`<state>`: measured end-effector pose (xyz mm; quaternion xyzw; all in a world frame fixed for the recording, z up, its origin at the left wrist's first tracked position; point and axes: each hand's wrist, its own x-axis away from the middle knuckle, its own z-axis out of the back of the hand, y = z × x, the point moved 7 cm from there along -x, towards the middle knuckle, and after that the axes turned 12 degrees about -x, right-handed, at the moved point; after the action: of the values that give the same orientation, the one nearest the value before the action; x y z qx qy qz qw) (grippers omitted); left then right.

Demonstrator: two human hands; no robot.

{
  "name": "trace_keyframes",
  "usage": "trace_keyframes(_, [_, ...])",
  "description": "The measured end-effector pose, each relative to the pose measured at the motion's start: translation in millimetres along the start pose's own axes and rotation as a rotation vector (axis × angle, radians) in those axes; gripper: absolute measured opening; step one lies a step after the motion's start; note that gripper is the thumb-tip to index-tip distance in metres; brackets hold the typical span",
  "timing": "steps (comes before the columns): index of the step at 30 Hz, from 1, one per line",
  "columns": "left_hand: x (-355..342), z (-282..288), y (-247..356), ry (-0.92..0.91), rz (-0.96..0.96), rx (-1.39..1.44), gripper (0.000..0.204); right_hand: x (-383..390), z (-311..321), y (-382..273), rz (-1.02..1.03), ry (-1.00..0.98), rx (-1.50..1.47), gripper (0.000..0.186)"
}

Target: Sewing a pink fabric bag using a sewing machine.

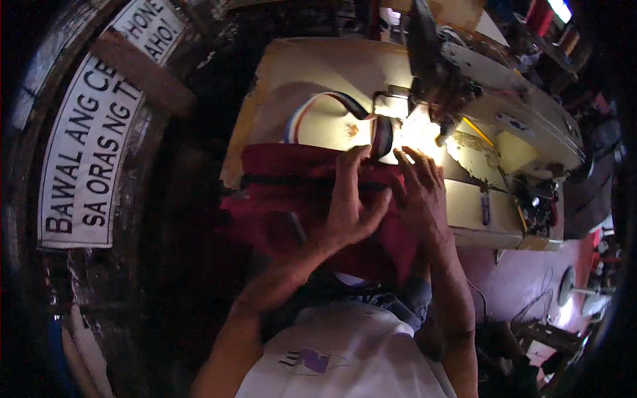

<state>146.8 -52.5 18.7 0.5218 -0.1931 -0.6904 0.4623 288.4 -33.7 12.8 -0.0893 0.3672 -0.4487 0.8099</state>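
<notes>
Maroon fabric [285, 158] with a black zipper [285, 183] across it lies on the sewing table and hangs over its near edge towards my lap. A striped strap [306, 114] loops up from the fabric's far edge, and its dark end comes down beside the lit needle area of a sewing machine [524, 103]. My left hand [355, 202] rests on the fabric, its thumb apart from the fingers. Close on its right, my right hand [421, 192] lies with fingers stretched towards the needle area, near the strap's end. Glare hides the needle.
The pale sewing table [292, 63] bears a small purple-handled tool [485, 207] and a yellow stick [478, 131] near the machine. Printed signs [86, 152] hang on the dark wall at the left. A dark cable [481, 298] runs down at the right.
</notes>
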Motion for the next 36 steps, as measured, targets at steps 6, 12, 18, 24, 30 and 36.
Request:
trace_keyframes(6, [110,118,3,0.396,0.145,-0.675,0.066,-7,-36,21,-0.192,-0.083,-0.294,0.023])
trace_keyframes(12, [215,149,-116,0.685,0.935,0.237,0.069,-7,-35,10,-0.098,-0.019,-0.278,0.017])
trace_keyframes(18, [187,174,-74,0.452,1.0,-0.215,0.051,50,7,-95,0.188,-0.298,-0.203,0.034])
trace_keyframes(24, [2,216,56,-0.007,0.105,-0.453,0.041,140,7,-209,0.309,-0.668,-1.084,0.021])
trace_keyframes(30, [-138,65,20,-0.564,-0.669,-0.865,0.034,129,-65,-196,0.049,-0.284,-1.005,0.019])
trace_keyframes(36, [-115,1,-113,-0.558,-0.648,-0.912,0.02,143,-120,-94,-0.724,-0.327,-1.3,0.022])
